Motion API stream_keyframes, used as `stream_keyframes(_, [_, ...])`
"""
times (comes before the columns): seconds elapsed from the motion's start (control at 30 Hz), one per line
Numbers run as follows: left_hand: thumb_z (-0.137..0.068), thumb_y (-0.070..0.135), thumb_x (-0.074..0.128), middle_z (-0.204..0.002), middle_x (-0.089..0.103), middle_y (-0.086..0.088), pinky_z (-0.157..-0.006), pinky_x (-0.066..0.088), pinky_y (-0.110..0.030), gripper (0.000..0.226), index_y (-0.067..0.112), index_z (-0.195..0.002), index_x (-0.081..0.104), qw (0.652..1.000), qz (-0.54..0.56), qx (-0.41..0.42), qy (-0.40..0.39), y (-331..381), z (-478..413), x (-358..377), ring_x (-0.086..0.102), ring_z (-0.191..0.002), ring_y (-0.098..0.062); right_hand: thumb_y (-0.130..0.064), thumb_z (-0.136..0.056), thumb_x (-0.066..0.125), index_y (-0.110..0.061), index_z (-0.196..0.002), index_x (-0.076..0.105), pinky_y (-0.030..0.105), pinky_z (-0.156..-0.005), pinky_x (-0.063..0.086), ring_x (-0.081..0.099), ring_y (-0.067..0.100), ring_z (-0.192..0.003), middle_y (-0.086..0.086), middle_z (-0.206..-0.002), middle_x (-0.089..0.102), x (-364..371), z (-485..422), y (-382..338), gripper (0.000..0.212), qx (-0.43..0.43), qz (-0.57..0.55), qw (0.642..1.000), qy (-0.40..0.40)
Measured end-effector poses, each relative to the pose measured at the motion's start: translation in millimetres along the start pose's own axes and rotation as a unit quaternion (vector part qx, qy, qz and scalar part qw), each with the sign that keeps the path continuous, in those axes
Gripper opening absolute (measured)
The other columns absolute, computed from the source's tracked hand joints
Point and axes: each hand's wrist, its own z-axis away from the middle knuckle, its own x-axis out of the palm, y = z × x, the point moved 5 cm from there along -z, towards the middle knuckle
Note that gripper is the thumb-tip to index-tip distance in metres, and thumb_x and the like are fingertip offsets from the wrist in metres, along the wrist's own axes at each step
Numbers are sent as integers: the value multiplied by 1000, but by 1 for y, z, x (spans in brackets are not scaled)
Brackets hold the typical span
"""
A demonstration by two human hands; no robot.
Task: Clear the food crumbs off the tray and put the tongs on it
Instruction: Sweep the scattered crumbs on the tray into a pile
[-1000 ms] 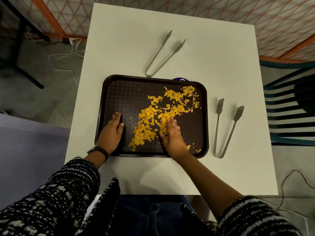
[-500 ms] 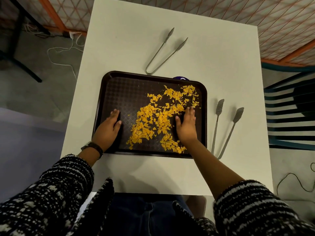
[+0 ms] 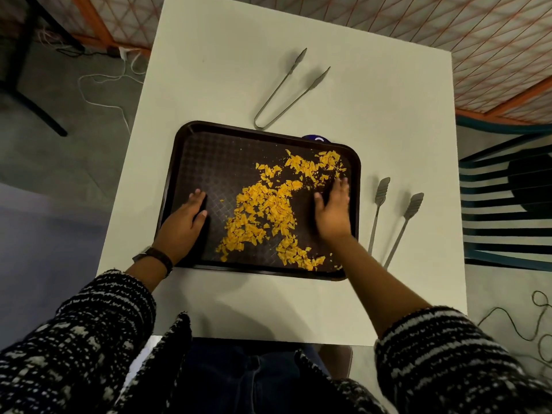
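A dark brown tray [image 3: 209, 150] lies on the white table [image 3: 227, 73]. Yellow food crumbs [image 3: 265, 207] are strewn across its middle and right half. My left hand [image 3: 183, 222] lies flat on the tray's near left corner, fingers apart, holding nothing. My right hand [image 3: 331, 210] rests flat on the tray's right side, just right of the crumbs, fingers together and empty. One pair of metal tongs [image 3: 286, 91] lies beyond the tray's far edge. A second pair of tongs [image 3: 394, 219] lies on the table right of the tray.
A small purple object [image 3: 316, 139] peeks out behind the tray's far rim. A striped chair [image 3: 507, 198] stands right of the table. Orange lattice fencing [image 3: 448, 31] runs behind it. Cables [image 3: 101, 85] lie on the floor at left and lower right.
My right hand has slid from the tray's near middle to its right side, then farther from me, pushing crumbs leftward. My left hand has stayed on the tray's near left corner.
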Motion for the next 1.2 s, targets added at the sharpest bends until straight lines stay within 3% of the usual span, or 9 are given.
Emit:
stream_keyframes(0.2, [-97,17,39,-153,25,-5,-110,17,-22,49,10,-144,27,1000,6,-3,1,-3,-2,0,20,-142,-14,-37,-99,34,-8,-149,0,34,-117,-4,-8,23,-146,9,-159,-6,5,-7,0,67,-11,32,999,-13])
stream_keyframes(0.43, [-97,17,39,-153,26,-6,-110,18,-23,48,10,-144,28,1000,8,11,7,-4,-1,-1,20,-142,-15,-38,-98,37,-25,-149,2,37,-113,4,-7,21,-143,-6,-158,-6,47,38,-40,64,-144,-21,980,-133])
stream_keyframes(0.53, [-98,17,38,-153,26,-5,-110,17,-22,48,11,-144,28,1000,9,11,4,-1,-3,-2,20,-142,-14,-38,-97,37,-24,-149,3,39,-114,5,-7,21,-143,-4,-158,-5,29,19,-30,64,-94,-31,993,-60])
stream_keyframes(0.67, [-98,17,38,-153,25,-4,-109,16,-20,48,12,-144,28,1000,9,1,6,-4,-2,-2,20,-142,-13,-39,-99,32,-9,-149,3,35,-117,-5,-8,23,-146,10,-159,-4,2,-11,-1,65,-28,61,998,19])
stream_keyframes(0.9, [-98,18,38,-154,23,-4,-111,17,-24,48,12,-144,27,1000,6,1,5,-4,-2,0,18,-143,-13,-39,-99,30,-6,-148,-1,33,-116,-7,-12,24,-145,13,-158,-8,19,7,5,67,-25,95,995,5])
stream_keyframes(1.03, [-97,17,38,-154,21,-6,-115,16,-27,49,9,-144,25,1000,2,9,-2,-2,0,1,15,-143,-13,-37,-99,34,-19,-149,3,35,-117,-1,-11,18,-144,0,-159,-5,47,35,-25,62,-151,17,984,-94])
stream_keyframes(1.1, [-98,17,38,-155,20,-6,-116,16,-29,50,9,-145,25,1000,0,9,-3,-1,0,1,15,-143,-14,-36,-99,34,-22,-149,7,35,-116,1,-6,18,-145,-3,-159,-2,46,33,-30,59,-179,-4,979,-95])
stream_keyframes(1.2, [-98,17,38,-155,20,-5,-116,16,-29,50,10,-145,24,1000,-6,5,-3,-1,0,1,15,-143,-12,-38,-98,34,-22,-149,7,39,-115,3,-6,20,-145,-5,-159,-4,22,6,-19,60,-98,-31,994,-28])
